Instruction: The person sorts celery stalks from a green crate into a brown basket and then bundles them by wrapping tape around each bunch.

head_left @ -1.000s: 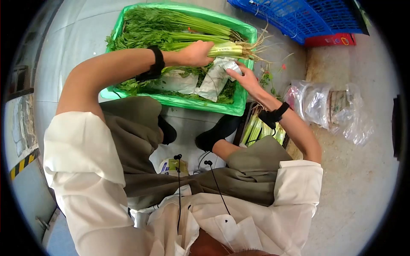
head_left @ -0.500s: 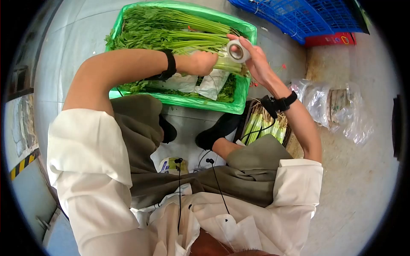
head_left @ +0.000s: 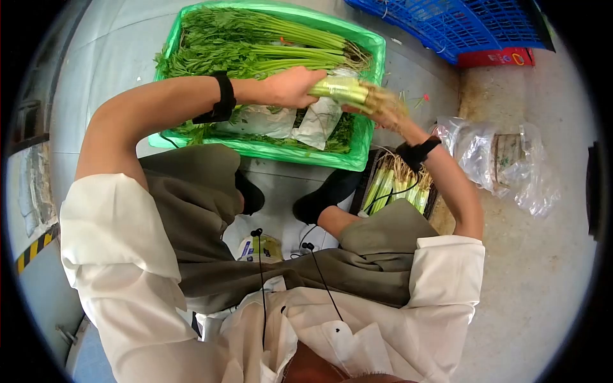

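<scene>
Your green crate (head_left: 367, 137) of celery sits on the floor ahead of your knees, and the bunch of stalks (head_left: 341, 90) you are working on hangs over its right end. Your left hand (head_left: 288, 86) is clenched round the stalks just above the roots; keep that grip firm so the bunch stays tight. Your right hand (head_left: 388, 113) is blurred at the root end, so I cannot tell what its fingers grasp. Keep it close to the stalks.

Green crate (head_left: 367, 137); blue crate (head_left: 447, 25); black wristbands (head_left: 223, 96); white sleeves (head_left: 115, 236).
</scene>
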A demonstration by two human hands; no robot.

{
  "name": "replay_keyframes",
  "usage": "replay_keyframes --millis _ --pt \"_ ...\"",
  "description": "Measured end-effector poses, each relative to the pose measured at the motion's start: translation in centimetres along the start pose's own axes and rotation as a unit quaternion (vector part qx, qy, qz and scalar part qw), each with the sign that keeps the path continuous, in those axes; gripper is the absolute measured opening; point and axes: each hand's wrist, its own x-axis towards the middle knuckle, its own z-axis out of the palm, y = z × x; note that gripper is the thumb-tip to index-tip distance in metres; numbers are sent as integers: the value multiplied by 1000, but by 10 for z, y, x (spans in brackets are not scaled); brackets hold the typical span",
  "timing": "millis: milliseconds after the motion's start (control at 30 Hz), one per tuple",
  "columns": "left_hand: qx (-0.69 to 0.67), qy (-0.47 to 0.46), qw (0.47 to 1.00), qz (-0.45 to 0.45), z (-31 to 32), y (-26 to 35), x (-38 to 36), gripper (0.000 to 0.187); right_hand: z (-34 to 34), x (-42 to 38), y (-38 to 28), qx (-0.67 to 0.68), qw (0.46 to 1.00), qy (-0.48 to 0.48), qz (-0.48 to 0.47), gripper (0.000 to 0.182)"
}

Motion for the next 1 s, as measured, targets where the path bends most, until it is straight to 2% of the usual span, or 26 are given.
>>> replay_keyframes --millis 33,67,100,133,200,233,267,333,367,433,467,500,533,567,600,667,700,733,833,933,967,1000 --pt "-48 23 998 -42 -1 -1 3 34 35 -16 3 -132 979 108 -110 59" --pt "-94 46 991 -84 -3 -3 6 35 54 -25 4 -259 917 211 -217 65" --pt "-111 84 986 -90 1 -11 9 37 46 -12 14 -252 921 154 -253 59" --pt "-111 87 986 -90 3 -19 12 37 51 -14 12 -254 921 153 -254 59" --pt "-50 86 984 -145 6 -32 18 38 70 -19 12 -74 952 159 -252 57" --pt "-42 79 985 -149 10 -32 20 39 81 -24 10 -104 931 214 -278 54" --pt "-41 79 985 -150 12 -32 23 39 86 -30 5 -104 931 213 -279 54" --pt "-20 40 985 -165 17 -31 26 36 98 -42 -6 -163 905 298 -255 51" --pt "0 45 985 -168 19 -32 27 34 104 -49 -12 -163 905 298 -256 51" --pt "15 37 985 -165 22 -41 32 33 113 -65 -23 -374 772 376 -351 48" --pt "33 26 986 -161 25 -45 35 33 116 -70 -32 -376 771 377 -349 48" --pt "32 26 986 -159 26 -43 35 33 119 -72 -43 -220 860 319 -330 47" --pt "40 -16 990 -136 29 -39 33 32 121 -69 -49 -56 919 249 -299 45" --pt "48 -60 991 -111 33 -33 31 32 113 -56 -54 -1 905 252 -342 42" --pt "48 -63 991 -109 35 -21 27 32 102 -49 -61 1 905 254 -340 42" --pt "73 -80 992 -63 36 5 17 34 75 -38 -76 43 941 147 -302 45" --pt "95 -71 992 -39 39 6 16 33 61 -24 -72 30 940 157 -300 52" --pt "99 -74 992 -40 36 8 13 33 59 -22 -70 33 939 157 -303 52" --pt "155 -41 986 37 26 2 5 33 56 -15 -68 28 951 143 -271 57" --pt "202 -46 974 88 19 -4 0 36 53 -12 -54 -48 971 105 -208 66" --pt "198 -43 974 100 16 -5 -2 37 48 -4 -44 -80 971 82 -208 73" --pt "196 -42 975 100 14 -6 -4 37 48 -4 -40 -81 972 82 -205 73"
